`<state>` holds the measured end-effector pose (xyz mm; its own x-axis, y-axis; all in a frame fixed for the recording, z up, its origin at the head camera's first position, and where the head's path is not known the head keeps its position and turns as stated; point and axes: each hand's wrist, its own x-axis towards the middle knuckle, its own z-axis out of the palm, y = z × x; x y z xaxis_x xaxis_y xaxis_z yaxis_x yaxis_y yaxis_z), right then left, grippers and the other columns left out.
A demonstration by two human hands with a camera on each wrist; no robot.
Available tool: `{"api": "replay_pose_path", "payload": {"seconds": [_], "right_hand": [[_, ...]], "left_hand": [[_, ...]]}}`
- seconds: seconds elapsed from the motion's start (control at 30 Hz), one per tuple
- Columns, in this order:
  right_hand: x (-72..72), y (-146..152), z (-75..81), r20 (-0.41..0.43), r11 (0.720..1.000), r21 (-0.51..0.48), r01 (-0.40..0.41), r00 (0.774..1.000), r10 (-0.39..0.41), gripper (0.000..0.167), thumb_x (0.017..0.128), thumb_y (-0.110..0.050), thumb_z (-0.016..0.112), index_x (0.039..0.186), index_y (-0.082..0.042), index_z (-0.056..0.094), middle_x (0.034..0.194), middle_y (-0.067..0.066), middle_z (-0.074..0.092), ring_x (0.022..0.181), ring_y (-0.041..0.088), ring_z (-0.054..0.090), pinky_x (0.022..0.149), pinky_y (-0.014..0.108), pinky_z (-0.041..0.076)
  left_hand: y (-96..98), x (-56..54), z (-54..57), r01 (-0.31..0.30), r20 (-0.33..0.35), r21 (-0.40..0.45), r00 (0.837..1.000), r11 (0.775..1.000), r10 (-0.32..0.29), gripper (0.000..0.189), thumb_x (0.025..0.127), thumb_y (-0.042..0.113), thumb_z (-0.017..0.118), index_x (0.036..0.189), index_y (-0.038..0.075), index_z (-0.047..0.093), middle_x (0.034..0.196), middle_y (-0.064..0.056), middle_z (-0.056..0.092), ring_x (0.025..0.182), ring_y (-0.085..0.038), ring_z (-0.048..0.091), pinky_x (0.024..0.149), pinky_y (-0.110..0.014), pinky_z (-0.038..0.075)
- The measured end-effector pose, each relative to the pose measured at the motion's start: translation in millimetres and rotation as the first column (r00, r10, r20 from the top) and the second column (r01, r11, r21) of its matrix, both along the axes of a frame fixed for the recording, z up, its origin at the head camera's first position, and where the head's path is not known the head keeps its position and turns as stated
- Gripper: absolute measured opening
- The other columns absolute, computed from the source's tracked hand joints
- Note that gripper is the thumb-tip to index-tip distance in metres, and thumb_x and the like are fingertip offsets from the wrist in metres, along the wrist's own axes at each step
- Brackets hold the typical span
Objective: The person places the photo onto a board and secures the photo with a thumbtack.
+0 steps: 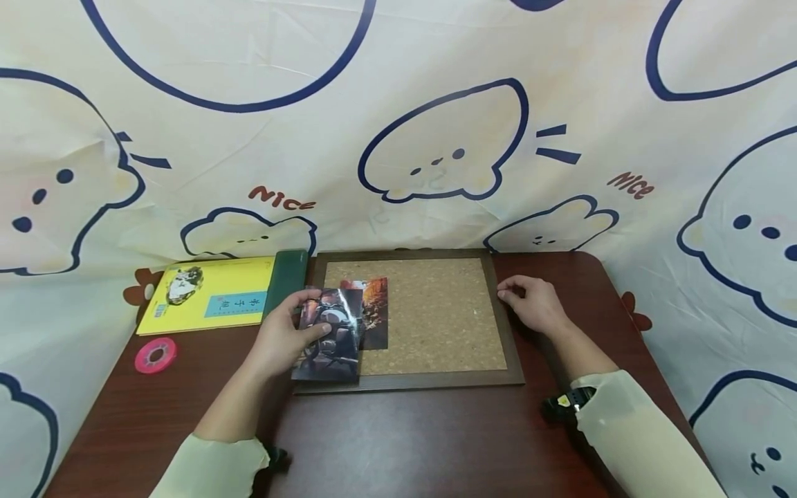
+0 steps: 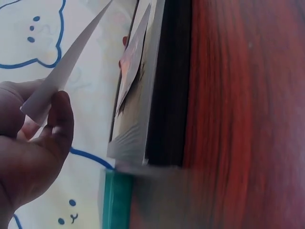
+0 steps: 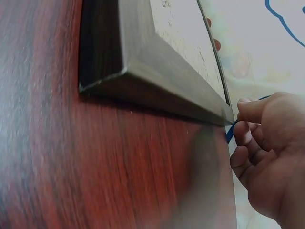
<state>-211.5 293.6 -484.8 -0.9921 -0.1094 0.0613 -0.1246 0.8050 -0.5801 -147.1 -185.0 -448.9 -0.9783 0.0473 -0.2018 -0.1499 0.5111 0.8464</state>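
My left hand (image 1: 288,330) pinches a dark glossy photo print (image 1: 339,346) between thumb and fingers. The left wrist view shows this print (image 2: 71,62) edge-on, raised off the board. Behind it an orange and dark photo print (image 1: 376,311) lies on the left part of a wood-framed cork board (image 1: 442,318), partly covered from the head view. Its edge lifts off the cork in the left wrist view. My right hand (image 1: 534,303) is at the board's right edge, fingers loosely bent, thumb and index fingertips by the frame (image 3: 176,93). I see nothing held there.
Left of the board lies a yellow book (image 1: 233,277) with a green strip (image 1: 288,277) along its right side. A pink tape roll (image 1: 156,355) sits on the brown table (image 1: 405,443) in front of the book. A cartoon-print cloth (image 1: 436,62) hangs behind.
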Motion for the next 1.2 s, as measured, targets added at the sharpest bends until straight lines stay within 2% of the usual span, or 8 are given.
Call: {"api": "replay_pose_path", "payload": {"seconds": [0.2,0.4,0.63,0.8,0.9,1.03,1.2], "right_hand": [[-3.1,-9,-1.6,-0.019,1.000,-0.012,-0.010,1.000,0.010,0.014,0.101,-0.024,0.070,0.110,-0.014,0.076,0.101,0.005,0.075,0.076,0.019,0.058,0.065,0.034,0.045],[-6.1,-20,0.4,0.001,0.999,-0.029,-0.021,1.000,0.021,0.014,0.101,-0.023,0.070,0.111,-0.014,0.076,0.098,0.004,0.075,0.073,0.020,0.056,0.063,0.035,0.045],[-9.4,-29,0.2,0.006,0.998,-0.051,-0.030,1.000,0.030,0.015,0.101,-0.023,0.070,0.111,-0.013,0.075,0.099,0.004,0.074,0.074,0.019,0.057,0.063,0.035,0.047],[-10.3,-35,0.4,0.014,0.997,-0.069,-0.035,0.999,0.036,0.015,0.101,-0.023,0.071,0.111,-0.013,0.075,0.102,0.005,0.074,0.075,0.019,0.058,0.063,0.035,0.048],[-11.7,-39,1.0,0.016,0.997,-0.066,-0.039,0.999,0.040,0.016,0.100,-0.023,0.071,0.111,-0.013,0.075,0.106,0.006,0.075,0.081,0.020,0.061,0.068,0.036,0.049],[-14.4,-44,1.0,0.015,0.996,-0.070,-0.047,0.999,0.048,0.015,0.100,-0.023,0.071,0.111,-0.013,0.075,0.107,0.005,0.075,0.087,0.021,0.063,0.073,0.037,0.049],[-16.9,-49,1.0,0.024,0.994,-0.092,-0.054,0.998,0.057,0.014,0.100,-0.023,0.071,0.110,-0.014,0.075,0.104,0.004,0.074,0.086,0.021,0.062,0.073,0.037,0.050]], "left_hand": [[14.8,-10.1,-3.6,0.013,-0.006,-0.011,1.000,1.000,-0.013,0.064,0.093,0.020,0.080,0.150,0.022,0.049,0.146,-0.015,0.052,0.118,-0.035,0.061,0.097,-0.053,0.054],[26.0,-16.7,-10.3,0.037,-0.015,0.018,0.999,0.999,-0.037,0.063,0.095,0.016,0.078,0.150,0.023,0.048,0.145,-0.014,0.053,0.115,-0.033,0.062,0.093,-0.050,0.055],[36.9,-21.7,-16.1,0.065,-0.017,0.097,0.998,0.993,-0.064,0.067,0.093,0.009,0.077,0.152,0.022,0.046,0.143,-0.017,0.053,0.121,-0.038,0.061,0.083,-0.043,0.058],[45.5,-25.3,-19.3,0.092,-0.034,0.100,0.995,0.991,-0.089,0.069,0.093,0.007,0.075,0.154,0.021,0.045,0.147,-0.020,0.050,0.119,-0.037,0.062,0.081,-0.041,0.058],[51.2,-27.7,-19.4,0.111,-0.056,0.068,0.993,0.991,-0.108,0.068,0.094,0.007,0.073,0.154,0.020,0.045,0.154,-0.021,0.046,0.127,-0.039,0.057,0.095,-0.051,0.054],[61.1,-31.4,-18.7,0.117,-0.055,0.050,0.992,0.992,-0.114,0.066,0.094,0.007,0.073,0.153,0.021,0.046,0.160,-0.018,0.041,0.140,-0.042,0.045,0.111,-0.062,0.039],[75.7,-35.8,-21.7,0.109,-0.033,0.074,0.994,0.991,-0.107,0.066,0.094,0.009,0.074,0.153,0.022,0.048,0.151,-0.016,0.049,0.127,-0.038,0.056,0.101,-0.057,0.047]]}}
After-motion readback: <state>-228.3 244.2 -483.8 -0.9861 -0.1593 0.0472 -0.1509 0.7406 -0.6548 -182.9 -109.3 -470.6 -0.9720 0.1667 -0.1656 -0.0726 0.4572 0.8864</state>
